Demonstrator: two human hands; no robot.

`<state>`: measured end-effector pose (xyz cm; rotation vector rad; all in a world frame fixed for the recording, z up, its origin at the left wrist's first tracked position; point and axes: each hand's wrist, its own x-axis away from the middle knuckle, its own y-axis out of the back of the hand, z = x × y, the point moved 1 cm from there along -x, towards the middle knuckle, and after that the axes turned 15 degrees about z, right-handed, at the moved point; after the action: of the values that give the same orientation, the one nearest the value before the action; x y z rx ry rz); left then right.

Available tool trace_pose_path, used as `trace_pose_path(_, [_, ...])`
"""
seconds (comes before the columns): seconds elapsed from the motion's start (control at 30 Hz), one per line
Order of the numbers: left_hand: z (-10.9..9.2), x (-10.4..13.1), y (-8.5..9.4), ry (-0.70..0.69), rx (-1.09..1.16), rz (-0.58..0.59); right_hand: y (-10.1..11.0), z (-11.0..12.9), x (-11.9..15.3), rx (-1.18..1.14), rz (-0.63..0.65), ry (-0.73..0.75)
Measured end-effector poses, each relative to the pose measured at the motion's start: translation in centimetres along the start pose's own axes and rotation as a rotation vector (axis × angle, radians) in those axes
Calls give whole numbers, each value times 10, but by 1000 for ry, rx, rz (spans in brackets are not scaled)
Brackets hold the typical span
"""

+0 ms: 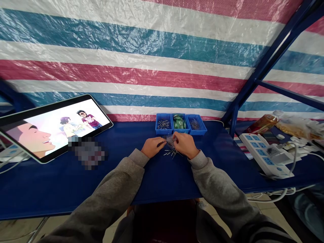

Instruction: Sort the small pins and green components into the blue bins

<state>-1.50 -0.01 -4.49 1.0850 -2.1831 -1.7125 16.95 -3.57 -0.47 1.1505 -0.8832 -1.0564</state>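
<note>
Both hands meet over the blue table [162, 179], just in front of three blue bins. My left hand [152, 146] is closed at the left edge of a small clear plastic bag [170, 140]; a dark thin item shows by its fingers. Bent over the bag's right side, my right hand [186, 144] pinches it. Several thin metal pieces [173, 153] lie loose below the bag. Dark metal pieces fill the left bin [164, 132], green-and-white packets lie in the middle bin [180, 130], and the right bin [198, 132] holds small thin pieces.
A screen [58, 128] leans at the left, beside a blurred patch. On the right are a white power strip [265, 157] with cables, a brown package [263, 122] and clear bags. A blue metal frame [255, 76] and striped sheeting [141, 67] stand behind.
</note>
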Motion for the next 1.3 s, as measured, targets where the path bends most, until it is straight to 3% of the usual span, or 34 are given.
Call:
trace_pose_path(0.17, [-8,-1,8,92,192,-143,4,-2,6,-160,-274,219])
trace_pose_path(0.3, [-9,-4,10,158,472,-159,5,-4,8,-279,-344,390])
trace_pose_path(0.53, [-8,-7,1,204,849,-122,-4,-7,1,-459,-441,357])
trace_pose_path(0.7, [-13,-8,5,231,879,-206,-9,-9,-4,-592,-356,252])
trace_pose_path(0.83, [-14,-8,8,264,905,-281,-12,-7,-5,-673,-278,295])
trace_pose_path(0.97, [-14,-9,7,263,1097,-318,-14,-7,-5,-614,-321,387])
trace_pose_path(1.03, [-14,-10,6,239,1204,-294,-15,-8,-6,-539,-363,437])
trace_pose_path(1.13, [-15,-11,6,218,1271,-163,-17,-10,-8,-452,-406,415])
trace_pose_path(1.2, [-16,-11,6,226,1206,-105,-18,-11,-9,-430,-391,364])
trace_pose_path(1.3, [-15,-10,7,213,951,-126,-18,-12,-9,-401,-336,294])
